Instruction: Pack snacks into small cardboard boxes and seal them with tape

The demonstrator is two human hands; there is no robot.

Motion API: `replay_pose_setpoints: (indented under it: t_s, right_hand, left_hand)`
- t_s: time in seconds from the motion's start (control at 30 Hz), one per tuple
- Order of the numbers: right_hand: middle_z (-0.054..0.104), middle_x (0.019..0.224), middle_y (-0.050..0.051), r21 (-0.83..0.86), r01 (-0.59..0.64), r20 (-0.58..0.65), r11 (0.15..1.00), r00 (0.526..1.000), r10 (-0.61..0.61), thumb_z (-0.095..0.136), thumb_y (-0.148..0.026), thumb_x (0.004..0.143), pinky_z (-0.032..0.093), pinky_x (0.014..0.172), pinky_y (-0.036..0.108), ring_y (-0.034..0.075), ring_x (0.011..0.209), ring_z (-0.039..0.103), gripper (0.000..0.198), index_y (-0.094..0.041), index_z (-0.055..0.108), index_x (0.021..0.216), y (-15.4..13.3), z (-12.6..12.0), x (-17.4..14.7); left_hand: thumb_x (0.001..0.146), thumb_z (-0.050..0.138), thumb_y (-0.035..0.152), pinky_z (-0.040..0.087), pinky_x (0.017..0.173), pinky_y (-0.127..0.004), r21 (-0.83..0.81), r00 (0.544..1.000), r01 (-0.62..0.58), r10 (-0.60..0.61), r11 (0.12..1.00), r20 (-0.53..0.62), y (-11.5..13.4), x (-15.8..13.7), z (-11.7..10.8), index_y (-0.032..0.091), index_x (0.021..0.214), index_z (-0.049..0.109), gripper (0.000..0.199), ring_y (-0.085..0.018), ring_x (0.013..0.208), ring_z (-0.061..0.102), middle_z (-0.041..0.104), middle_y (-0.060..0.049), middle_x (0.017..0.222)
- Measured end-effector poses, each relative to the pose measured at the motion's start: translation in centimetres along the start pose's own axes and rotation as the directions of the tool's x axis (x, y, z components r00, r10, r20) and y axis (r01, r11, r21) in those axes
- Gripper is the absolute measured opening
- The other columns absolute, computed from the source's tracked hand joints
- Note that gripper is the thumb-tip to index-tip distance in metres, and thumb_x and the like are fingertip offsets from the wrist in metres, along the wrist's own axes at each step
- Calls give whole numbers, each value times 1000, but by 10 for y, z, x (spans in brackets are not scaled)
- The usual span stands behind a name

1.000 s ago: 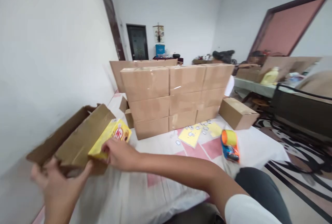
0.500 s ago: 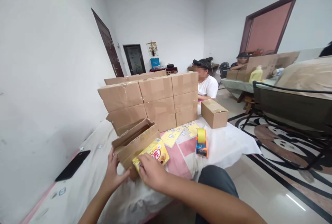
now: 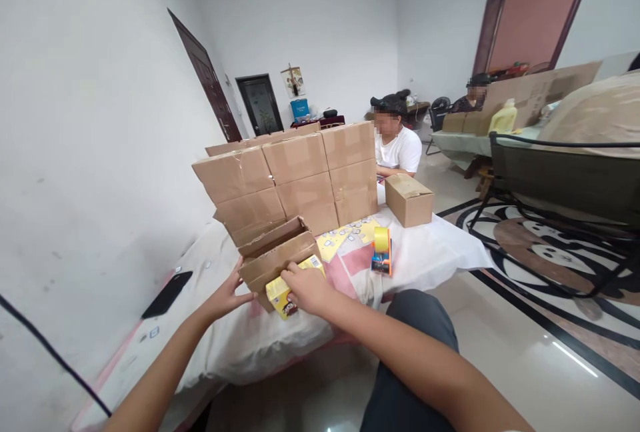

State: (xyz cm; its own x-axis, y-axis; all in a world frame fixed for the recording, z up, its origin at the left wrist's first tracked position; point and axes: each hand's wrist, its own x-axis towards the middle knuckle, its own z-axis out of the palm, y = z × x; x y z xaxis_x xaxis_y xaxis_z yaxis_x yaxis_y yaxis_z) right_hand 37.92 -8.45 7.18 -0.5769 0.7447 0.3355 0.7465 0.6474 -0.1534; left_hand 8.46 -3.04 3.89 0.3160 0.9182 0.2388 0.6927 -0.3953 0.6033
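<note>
An open cardboard box (image 3: 260, 271) leans on the table in front of me, its flaps up and its inside mostly hidden. My left hand (image 3: 233, 296) grips its left end, thumb on the near side and fingers behind the edge. Against the near side of that box is a yellow printed carton (image 3: 277, 292). My right hand (image 3: 306, 287) holds the carton from above, fingers bent over its upper edge and covering part of its print.
Closed cardboard boxes (image 3: 300, 175) form a stacked wall behind. To the right are a single taped box (image 3: 409, 200) and a tape dispenser (image 3: 382, 252). A flat black object (image 3: 167, 295) lies left. A person in a white shirt (image 3: 403, 151) sits beyond the stack.
The yellow carton has turned in my right hand, so its large round red-and-white mark no longer shows. My left hand stays on the cardboard box. The whole view has shifted.
</note>
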Motion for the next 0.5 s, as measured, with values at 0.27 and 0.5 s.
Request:
replay_pose_setpoints:
  t_s: [0.27,0.5]
  right_hand:
    - [58,125,18,-164,54,101,985,994,-37,70,-35,86,54,57,38,26,73,71,46,-10,55,122,-1,-20,-33]
    - [61,110,10,103,44,-106,994,994,-33,70,-53,86,50,77,33,22,92,64,44,-16,64,107,18,-35,-52]
  left_hand:
    - [84,66,54,33,122,-53,-2,996,-78,78,997,-32,-14,-5,10,21,161,24,94,-37,155,24,18,-18,169]
    - [83,64,39,32,122,-54,367,969,-170,223,915,-106,17,-24,9,22,147,51,68,-35,150,35,30,-10,167]
